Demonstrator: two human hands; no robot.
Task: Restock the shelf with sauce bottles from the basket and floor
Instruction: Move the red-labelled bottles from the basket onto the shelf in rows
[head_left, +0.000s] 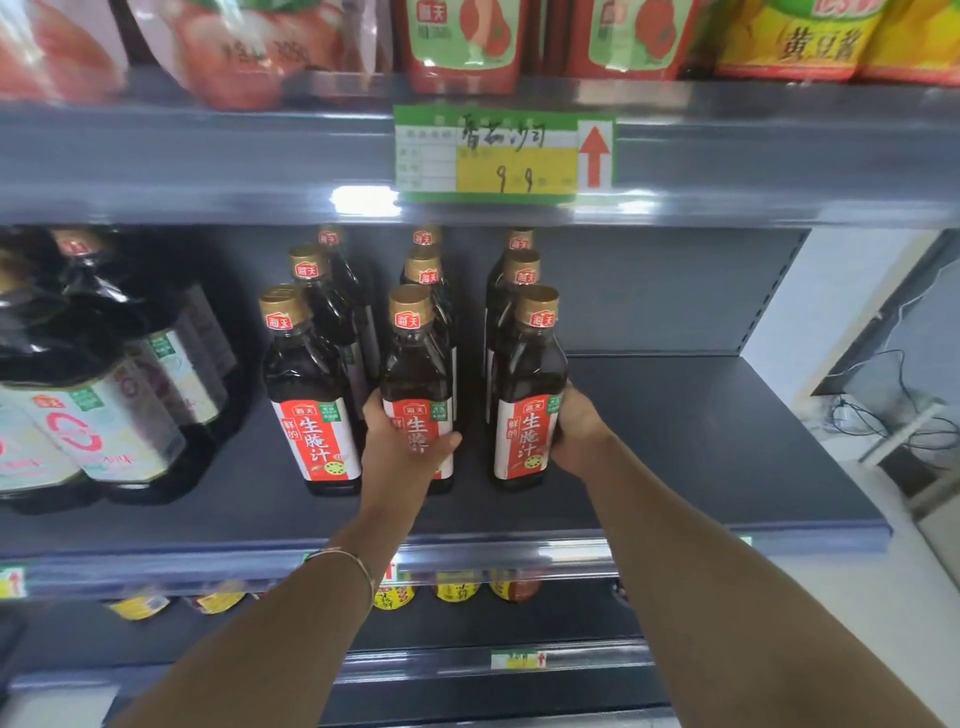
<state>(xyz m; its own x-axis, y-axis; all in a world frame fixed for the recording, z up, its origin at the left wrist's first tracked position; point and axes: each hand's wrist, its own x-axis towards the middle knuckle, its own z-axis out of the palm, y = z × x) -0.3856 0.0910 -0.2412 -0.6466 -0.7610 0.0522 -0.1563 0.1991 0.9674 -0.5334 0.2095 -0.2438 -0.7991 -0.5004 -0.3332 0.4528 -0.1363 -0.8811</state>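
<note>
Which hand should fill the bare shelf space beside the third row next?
Right. The right hand grips the rightmost front bottle, next to the bare shelf; the left hand holds the middle bottle.

Bare forearms, no sleeves showing

The person is wearing a thin metal bangle (358, 564) around the left wrist; the right is wearing nothing.
</note>
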